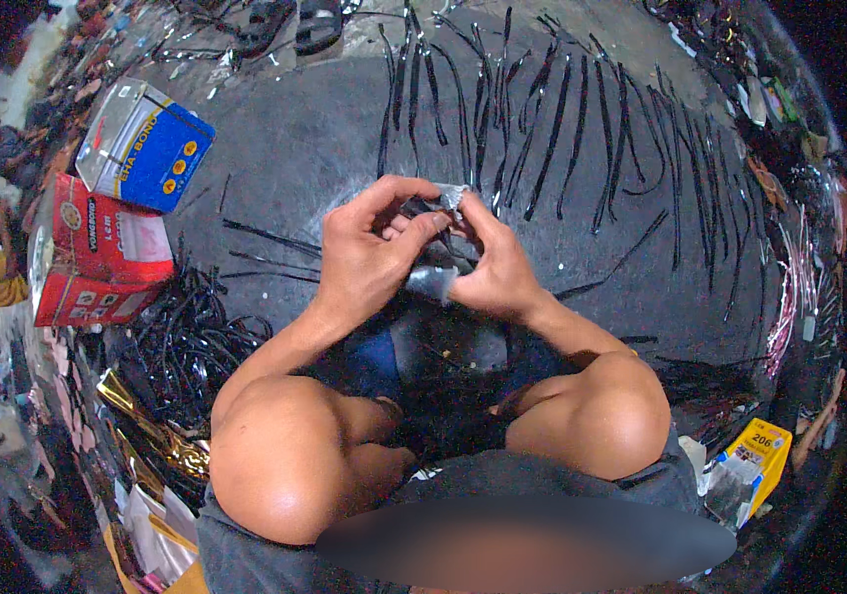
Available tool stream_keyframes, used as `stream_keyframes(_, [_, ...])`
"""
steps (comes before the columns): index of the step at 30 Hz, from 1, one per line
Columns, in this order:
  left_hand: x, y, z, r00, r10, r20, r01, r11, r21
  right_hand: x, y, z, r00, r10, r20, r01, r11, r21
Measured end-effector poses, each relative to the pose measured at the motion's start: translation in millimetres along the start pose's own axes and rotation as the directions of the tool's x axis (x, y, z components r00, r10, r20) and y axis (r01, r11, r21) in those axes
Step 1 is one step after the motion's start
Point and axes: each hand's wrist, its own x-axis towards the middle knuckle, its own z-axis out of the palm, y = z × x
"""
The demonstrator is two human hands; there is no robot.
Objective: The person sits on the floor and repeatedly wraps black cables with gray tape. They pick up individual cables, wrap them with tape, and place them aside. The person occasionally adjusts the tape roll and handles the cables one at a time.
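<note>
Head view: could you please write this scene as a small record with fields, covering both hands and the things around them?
Left hand: fingers curled, holding a silvery-grey piece
Right hand: holding the same piece from the other side
Piece: partly hidden by the hands; full shape cannot be told
Ahead: dark strips in a loose row on a dark grey surface
Left side: red box, blue-and-white box just beyond it, tangled heap of dark strips nearer the person
Right side: yellow package past the right knee
</note>
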Motion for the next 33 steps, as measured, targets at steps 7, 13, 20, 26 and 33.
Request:
stream_keyframes(7, [-2, -19, -2, 0.989, -0.029, -0.143, 0.032, 0.999, 0.017, 5, 1, 0, 0.963, -0.221, -0.156, 0.181, 0.955, -0.235])
stream_keyframes(13, [0, -31, 6, 0.971, -0.125, -0.202, 0.098, 0.986, -0.135, 3, -2, -2, 0.94, -0.311, -0.144, 0.226, 0.878, -0.421])
stream_keyframes(20, [-1, -43, 6, 0.969, -0.159, -0.187, 0.126, 0.976, -0.179, 5, 4, 0, 0.913, -0.376, -0.156, 0.268, 0.844, -0.465])
stream_keyframes(26, [-1, -53, 6, 0.966, -0.193, -0.171, 0.126, 0.932, -0.34, 6, 6, 4, 0.917, -0.361, -0.168, 0.262, 0.864, -0.43])
stream_keyframes(33, [-8, -56, 6, 0.936, -0.345, -0.074, 0.216, 0.727, -0.652, 11, 0, 1, 0.895, -0.415, -0.161, 0.302, 0.831, -0.467])
